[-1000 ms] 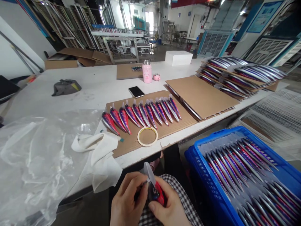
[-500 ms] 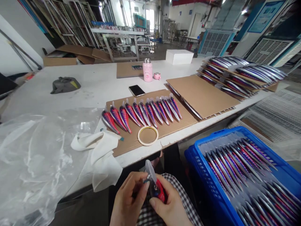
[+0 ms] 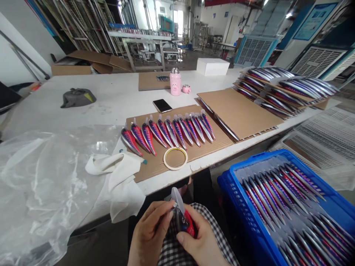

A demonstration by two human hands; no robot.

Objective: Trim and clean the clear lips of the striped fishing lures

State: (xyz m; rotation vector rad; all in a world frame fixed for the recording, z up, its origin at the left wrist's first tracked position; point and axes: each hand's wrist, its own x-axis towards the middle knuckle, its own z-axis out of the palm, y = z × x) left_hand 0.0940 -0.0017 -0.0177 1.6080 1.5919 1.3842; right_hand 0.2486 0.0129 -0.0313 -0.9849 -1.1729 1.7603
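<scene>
In my right hand (image 3: 203, 236) is a red and dark fishing lure (image 3: 185, 223), held over my lap with its clear lip pointing up. The fingers wrap its body and hide the tail. My left hand (image 3: 154, 227) pinches at the lure's nose, beside the base of the lip. Whatever lies between that thumb and fingertip is too small to make out. Ahead on the table, a row of striped red, purple and silver lures (image 3: 168, 131) lies on a cardboard sheet (image 3: 199, 155). A roll of tape (image 3: 165, 161) rests flat at the sheet's near edge.
To the right stands a blue crate (image 3: 229, 184) of lures. Left are a white cloth (image 3: 122, 177) and clear plastic sheeting (image 3: 36, 192). Farther back are a phone (image 3: 162, 105), a pink bottle (image 3: 175, 84), cardboard (image 3: 240, 111) and stacked lures (image 3: 305, 88).
Both hands stay around the lure, nearly in place. My left fingertips have shifted slightly up toward the base of the lip. The view has moved a little.
</scene>
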